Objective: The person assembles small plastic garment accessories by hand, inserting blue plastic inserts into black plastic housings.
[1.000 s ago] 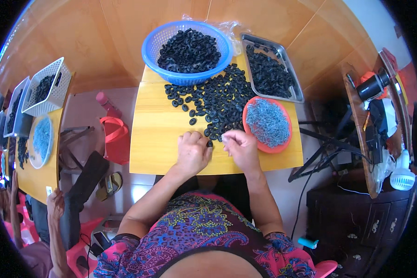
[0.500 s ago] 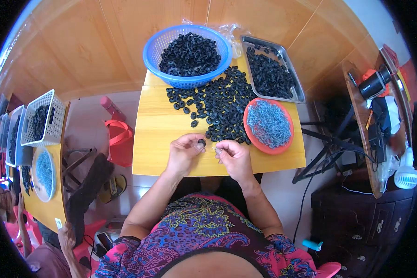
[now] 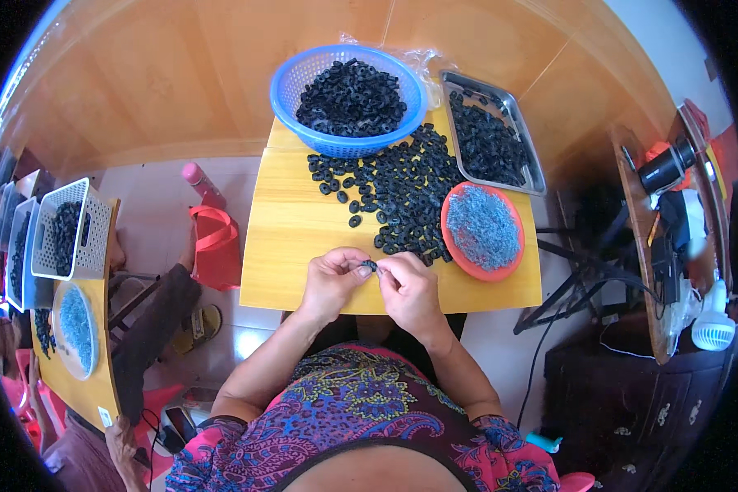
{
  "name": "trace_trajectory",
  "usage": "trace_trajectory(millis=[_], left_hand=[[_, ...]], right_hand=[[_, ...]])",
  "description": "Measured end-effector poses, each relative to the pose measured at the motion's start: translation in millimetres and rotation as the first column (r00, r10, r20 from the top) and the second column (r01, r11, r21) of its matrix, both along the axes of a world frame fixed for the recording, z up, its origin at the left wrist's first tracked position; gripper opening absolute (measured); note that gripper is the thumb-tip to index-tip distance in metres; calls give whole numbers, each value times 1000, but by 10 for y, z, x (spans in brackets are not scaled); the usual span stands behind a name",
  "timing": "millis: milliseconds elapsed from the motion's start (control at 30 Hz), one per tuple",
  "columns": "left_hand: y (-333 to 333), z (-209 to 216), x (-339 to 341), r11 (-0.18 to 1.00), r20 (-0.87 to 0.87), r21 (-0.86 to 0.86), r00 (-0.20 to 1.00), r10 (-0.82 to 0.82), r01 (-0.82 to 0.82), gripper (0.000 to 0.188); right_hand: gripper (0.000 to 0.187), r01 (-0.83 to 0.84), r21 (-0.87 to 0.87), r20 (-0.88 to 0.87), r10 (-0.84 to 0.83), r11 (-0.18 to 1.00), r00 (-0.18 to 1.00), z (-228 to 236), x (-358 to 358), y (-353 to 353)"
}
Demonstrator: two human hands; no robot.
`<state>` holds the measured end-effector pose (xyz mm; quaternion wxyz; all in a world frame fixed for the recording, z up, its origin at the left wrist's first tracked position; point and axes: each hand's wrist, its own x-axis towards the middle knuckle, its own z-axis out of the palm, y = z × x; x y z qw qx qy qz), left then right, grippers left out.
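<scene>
Over the front edge of the yellow table [image 3: 291,262], my left hand [image 3: 328,287] pinches a small black oval part [image 3: 369,266] between thumb and fingers. My right hand [image 3: 410,291] meets it from the other side, its fingertips closed around a tiny metal piece, now mostly hidden. Just beyond my hands spreads a loose pile of similar black parts [image 3: 410,176]. To the right of the pile sits a red plate [image 3: 485,275], heaped with small silvery-blue metal pieces [image 3: 482,225].
Behind the pile stand a blue basket [image 3: 279,107] and a metal tray [image 3: 536,176], both holding black parts. Leftward is another table with a white basket [image 3: 98,234]; another person's hand [image 3: 121,443] is near it. A red bag [image 3: 219,254] and white fan [image 3: 713,328] flank me.
My right hand has moved left to my left hand, bringing the metal piece against the black part. The whole view has shifted slightly.
</scene>
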<state>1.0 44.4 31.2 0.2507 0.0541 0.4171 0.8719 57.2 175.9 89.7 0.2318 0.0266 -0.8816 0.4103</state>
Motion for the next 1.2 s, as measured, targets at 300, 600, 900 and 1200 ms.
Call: trace_trajectory(millis=[300, 600, 900, 1200], left_hand=[[-4, -93, -14, 992, -107, -125, 994, 12, -25, 13], [-101, -165, -287, 989, 89, 134, 995, 43, -55, 11], [-170, -294, -409, 943, 156, 333, 985, -76, 20, 13], [-142, -301, -359, 961, 38, 253, 992, -124, 110, 13]], right_hand=[[17, -40, 182, 19, 38, 982, 999, -54, -6, -24], [18, -56, 237, 80, 38, 970, 996, -146, -347, 206], [11, 84, 404, 110, -140, 911, 984, -84, -1012, 719], [16, -11, 449, 165, -71, 893, 984, -270, -1279, 778]])
